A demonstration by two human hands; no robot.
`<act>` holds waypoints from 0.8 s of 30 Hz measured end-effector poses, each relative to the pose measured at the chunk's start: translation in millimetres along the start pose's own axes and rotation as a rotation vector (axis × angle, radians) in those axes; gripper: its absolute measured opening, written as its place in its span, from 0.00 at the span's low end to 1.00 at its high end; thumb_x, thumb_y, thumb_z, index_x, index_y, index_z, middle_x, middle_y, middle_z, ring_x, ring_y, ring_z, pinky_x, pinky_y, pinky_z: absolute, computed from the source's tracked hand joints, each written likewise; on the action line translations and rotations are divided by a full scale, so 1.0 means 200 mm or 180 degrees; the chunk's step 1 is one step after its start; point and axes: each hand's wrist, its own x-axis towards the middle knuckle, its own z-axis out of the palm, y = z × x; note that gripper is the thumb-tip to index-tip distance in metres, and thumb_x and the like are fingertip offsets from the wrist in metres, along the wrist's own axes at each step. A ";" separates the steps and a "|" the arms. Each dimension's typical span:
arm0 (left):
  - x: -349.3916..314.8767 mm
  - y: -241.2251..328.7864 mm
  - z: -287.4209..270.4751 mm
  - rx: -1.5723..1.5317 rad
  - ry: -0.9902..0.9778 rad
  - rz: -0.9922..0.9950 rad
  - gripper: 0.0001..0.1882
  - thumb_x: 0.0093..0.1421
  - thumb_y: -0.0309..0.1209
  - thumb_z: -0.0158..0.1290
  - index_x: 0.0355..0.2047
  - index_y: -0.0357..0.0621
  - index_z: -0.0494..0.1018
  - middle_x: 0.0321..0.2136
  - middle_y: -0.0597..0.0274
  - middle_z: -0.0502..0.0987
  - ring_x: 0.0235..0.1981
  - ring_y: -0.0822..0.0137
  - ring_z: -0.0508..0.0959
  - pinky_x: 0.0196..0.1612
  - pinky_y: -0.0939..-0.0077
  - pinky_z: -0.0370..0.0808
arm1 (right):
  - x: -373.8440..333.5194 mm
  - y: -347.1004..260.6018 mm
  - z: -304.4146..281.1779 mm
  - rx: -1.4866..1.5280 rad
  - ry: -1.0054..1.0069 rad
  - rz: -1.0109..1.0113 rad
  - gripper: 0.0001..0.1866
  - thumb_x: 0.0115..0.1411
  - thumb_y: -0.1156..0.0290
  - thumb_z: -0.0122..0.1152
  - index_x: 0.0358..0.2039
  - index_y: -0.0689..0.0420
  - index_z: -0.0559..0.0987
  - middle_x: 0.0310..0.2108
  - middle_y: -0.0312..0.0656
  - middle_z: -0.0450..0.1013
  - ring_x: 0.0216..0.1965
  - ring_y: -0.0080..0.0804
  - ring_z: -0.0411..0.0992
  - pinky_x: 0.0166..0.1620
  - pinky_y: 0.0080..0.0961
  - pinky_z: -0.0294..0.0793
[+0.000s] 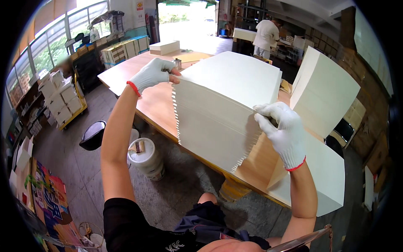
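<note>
A white paper sheet [210,124] with toothed, notched side edges is spread between my hands at the table. My left hand [154,74], in a white knit glove with bare fingertips, pinches its far left corner. My right hand [283,130], gloved in white with a red cuff, pinches its upper right edge between thumb and fingers. The sheet slopes down toward the table's near edge. Behind it lies a broad stack of white sheets [235,77]. A small metal can [177,63] stands just beyond my left hand.
Large white box-like panels [325,90] stand at the right, with another white piece [323,176] nearer. Below the wooden table [155,107] sits a white bucket [147,164] with a brush [138,146] on its lid. A black stool [93,135] is leftward. A person [265,38] works at the back.
</note>
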 end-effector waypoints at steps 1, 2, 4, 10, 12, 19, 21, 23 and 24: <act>0.00 0.00 0.00 0.0024 0.0004 0.0023 0.12 0.53 0.25 0.67 0.37 0.33 0.81 0.31 0.61 0.83 0.34 0.75 0.79 0.41 0.80 0.76 | 0.00 0.00 0.00 -0.0002 0.0030 0.0000 0.06 0.56 0.72 0.68 0.35 0.57 0.85 0.33 0.42 0.80 0.33 0.35 0.79 0.38 0.28 0.78; 0.00 0.00 0.00 0.0028 0.0016 -0.0026 0.12 0.53 0.25 0.67 0.37 0.33 0.81 0.31 0.61 0.83 0.34 0.75 0.79 0.41 0.80 0.76 | -0.01 0.00 0.00 -0.0004 0.0059 -0.0002 0.06 0.56 0.72 0.68 0.35 0.56 0.85 0.33 0.42 0.80 0.33 0.35 0.79 0.38 0.28 0.78; 0.00 0.01 0.00 0.0030 0.0036 -0.0117 0.11 0.53 0.24 0.66 0.37 0.33 0.81 0.31 0.61 0.83 0.34 0.75 0.79 0.42 0.80 0.76 | -0.01 -0.01 0.00 -0.0180 0.0048 -0.0095 0.06 0.57 0.71 0.67 0.35 0.55 0.85 0.32 0.41 0.79 0.32 0.36 0.78 0.36 0.29 0.77; -0.01 0.01 -0.01 0.0340 0.0040 -0.0042 0.12 0.55 0.27 0.65 0.38 0.34 0.82 0.30 0.62 0.83 0.34 0.76 0.79 0.42 0.79 0.75 | -0.04 0.04 0.04 -0.0816 0.0206 -0.0460 0.09 0.58 0.64 0.68 0.38 0.51 0.84 0.31 0.39 0.75 0.29 0.37 0.76 0.33 0.30 0.76; -0.02 0.04 -0.02 0.0535 0.0032 -0.0127 0.16 0.53 0.35 0.67 0.40 0.42 0.83 0.33 0.61 0.84 0.36 0.70 0.80 0.43 0.75 0.75 | -0.07 0.02 0.03 -0.1188 0.0221 -0.0583 0.13 0.57 0.62 0.68 0.42 0.49 0.83 0.33 0.39 0.74 0.29 0.36 0.76 0.33 0.31 0.76; -0.09 0.40 -0.08 0.2629 -0.0367 -0.0330 0.13 0.53 0.33 0.59 0.40 0.50 0.82 0.48 0.61 0.80 0.48 0.56 0.79 0.51 0.65 0.75 | -0.27 -0.10 -0.07 -0.1305 -0.0011 -0.0901 0.26 0.56 0.59 0.69 0.54 0.51 0.75 0.46 0.40 0.74 0.40 0.38 0.76 0.41 0.32 0.76; -0.12 0.46 -0.04 0.3303 0.0855 0.0782 0.10 0.54 0.30 0.57 0.37 0.50 0.82 0.50 0.62 0.80 0.50 0.54 0.78 0.53 0.63 0.75 | -0.41 -0.11 -0.20 -0.1241 -0.0080 -0.0847 0.27 0.56 0.59 0.69 0.56 0.52 0.75 0.49 0.41 0.75 0.43 0.39 0.75 0.45 0.33 0.75; -0.13 0.56 0.04 0.3172 0.1685 0.1777 0.09 0.54 0.27 0.55 0.35 0.50 0.81 0.50 0.62 0.80 0.52 0.53 0.77 0.55 0.60 0.74 | -0.59 -0.02 -0.33 -0.1346 -0.0059 -0.0676 0.28 0.57 0.59 0.67 0.57 0.51 0.75 0.53 0.43 0.74 0.47 0.40 0.75 0.49 0.35 0.74; -0.12 0.64 0.14 0.2660 0.1869 0.2230 0.09 0.54 0.25 0.54 0.34 0.49 0.81 0.49 0.62 0.80 0.52 0.52 0.77 0.55 0.59 0.74 | -0.71 0.05 -0.43 -0.1662 -0.0097 -0.0449 0.28 0.58 0.59 0.66 0.58 0.51 0.75 0.53 0.43 0.74 0.49 0.41 0.74 0.51 0.37 0.73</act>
